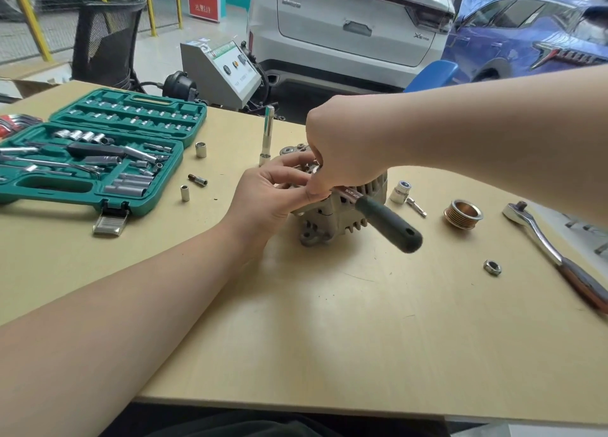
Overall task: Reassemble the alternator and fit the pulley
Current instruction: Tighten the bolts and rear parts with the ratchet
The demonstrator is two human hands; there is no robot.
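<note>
The alternator (332, 213) sits mid-surface (329, 321). The left hand (273, 193) grasps its left side; the right hand (342, 153) pinches the ratchet (381, 216) atop it. The pulley (462, 213) lies well right of it.

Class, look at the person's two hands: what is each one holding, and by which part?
The left hand steadies the alternator at its top. The right hand grips a small ratchet near its head, leaving the black handle free.

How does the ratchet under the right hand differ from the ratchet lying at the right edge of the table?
The black-handled ratchet rests on the alternator, handle raised; the large ratchet lies flat on the table, untouched. The first has a black grip, the second a reddish-brown one. Both have metal heads.
</note>
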